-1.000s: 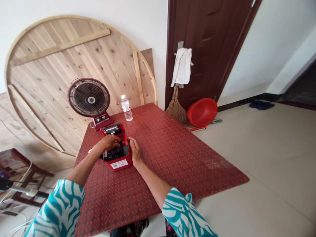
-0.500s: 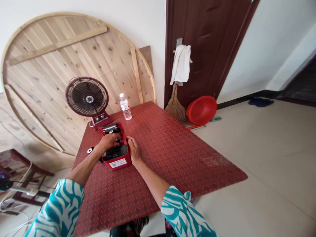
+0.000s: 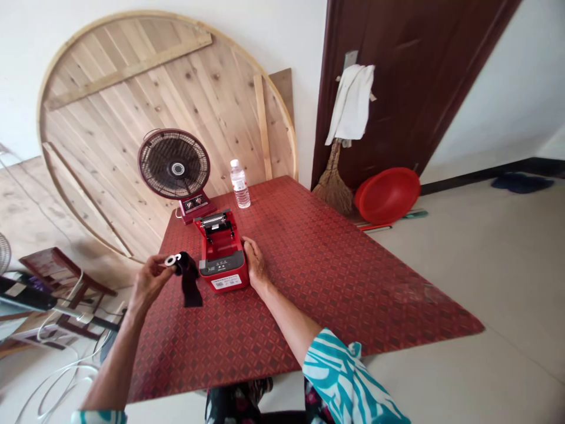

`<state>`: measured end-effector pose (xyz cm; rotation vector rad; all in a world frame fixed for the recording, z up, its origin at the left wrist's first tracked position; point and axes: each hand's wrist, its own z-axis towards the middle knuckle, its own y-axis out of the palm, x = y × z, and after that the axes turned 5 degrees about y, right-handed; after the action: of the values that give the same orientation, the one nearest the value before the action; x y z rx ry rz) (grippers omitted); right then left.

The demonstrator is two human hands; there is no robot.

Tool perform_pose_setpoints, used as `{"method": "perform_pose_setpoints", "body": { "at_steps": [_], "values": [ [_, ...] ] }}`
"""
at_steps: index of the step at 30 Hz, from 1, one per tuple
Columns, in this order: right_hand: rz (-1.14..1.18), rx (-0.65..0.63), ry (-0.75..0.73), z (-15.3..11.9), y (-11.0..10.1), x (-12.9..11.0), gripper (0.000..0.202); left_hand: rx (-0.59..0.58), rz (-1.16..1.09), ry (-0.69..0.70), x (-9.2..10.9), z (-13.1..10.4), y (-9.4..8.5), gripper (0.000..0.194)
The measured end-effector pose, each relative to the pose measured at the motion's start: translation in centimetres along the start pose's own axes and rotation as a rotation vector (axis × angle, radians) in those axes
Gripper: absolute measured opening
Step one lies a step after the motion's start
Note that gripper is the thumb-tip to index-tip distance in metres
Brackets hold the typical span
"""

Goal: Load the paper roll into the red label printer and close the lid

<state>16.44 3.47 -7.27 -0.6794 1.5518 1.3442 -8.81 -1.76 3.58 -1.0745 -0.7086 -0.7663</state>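
Observation:
A small red label printer [image 3: 224, 277] with a dark grey front panel stands on the table. Its lid [image 3: 216, 222] is raised, and the red inside shows. My left hand [image 3: 152, 277] is to the left of the printer, with its fingers and thumb pinched on a black ribbon roll [image 3: 185, 265] that has a white core. A strip of black ribbon hangs down from the roll over the tabletop. My right hand [image 3: 256, 264] lies against the printer's right side, its fingers stretched along the wall.
Behind the printer are a dark red fan [image 3: 176, 168] and a water bottle [image 3: 241, 185]. The table [image 3: 331, 288] has a patterned red cover. A round wooden panel [image 3: 172, 100] leans on the wall. A broom [image 3: 334, 185] and red basin [image 3: 391, 194] are by the door.
My left hand has come out of the printer and moved left, and it now holds the black ribbon roll. My right hand stays at the printer's side. The view has shifted left.

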Motion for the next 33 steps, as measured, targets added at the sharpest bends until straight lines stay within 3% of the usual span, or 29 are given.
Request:
{"method": "perform_pose_setpoints", "body": {
  "at_steps": [3, 5, 9, 13, 16, 19, 22, 26, 30, 33],
  "values": [
    [0.003, 0.005, 0.012, -0.1, 0.0, -0.1, 0.041, -0.043, 0.009, -0.049, -4.0, -1.7, 1.4, 0.059],
    [0.011, 0.002, 0.023, -0.2, -0.1, -0.1, 0.042, -0.044, 0.015, -0.046, -5.5, -2.1, 1.9, 0.060],
    [0.017, -0.002, 0.049, -0.1, -0.2, 0.3, 0.043, 0.013, 0.022, -0.044, -6.4, -1.3, 1.2, 0.063],
    [0.033, -0.002, 0.042, -0.1, -0.2, 0.5, 0.044, 0.095, -0.171, -0.101, -7.6, 1.2, 0.8, 0.078],
    [0.026, -0.002, 0.040, -0.1, -0.3, 0.5, 0.045, -0.037, -0.269, -0.119, -9.2, 3.0, 1.5, 0.082],
    [-0.002, 0.002, 0.037, -0.1, -0.3, 0.4, 0.045, -0.140, -0.245, -0.143, -9.8, 4.0, 2.1, 0.073],
    [-0.010, 0.012, 0.032, 0.0, -0.3, 0.4, 0.045, -0.113, -0.227, -0.140, -8.5, 4.2, 1.7, 0.065],
    [0.003, 0.010, 0.026, -0.1, -0.2, 0.3, 0.043, -0.053, -0.313, -0.056, -4.2, 4.2, -0.1, 0.066],
    [-0.011, 0.015, 0.009, -0.1, -0.2, 0.1, 0.041, -0.237, -0.327, 0.036, 1.1, 3.9, -0.3, 0.067],
    [-0.017, 0.011, 0.002, -0.1, -0.2, 0.1, 0.039, -0.431, -0.260, 0.133, 4.2, 3.9, 2.1, 0.058]
  ]
}}
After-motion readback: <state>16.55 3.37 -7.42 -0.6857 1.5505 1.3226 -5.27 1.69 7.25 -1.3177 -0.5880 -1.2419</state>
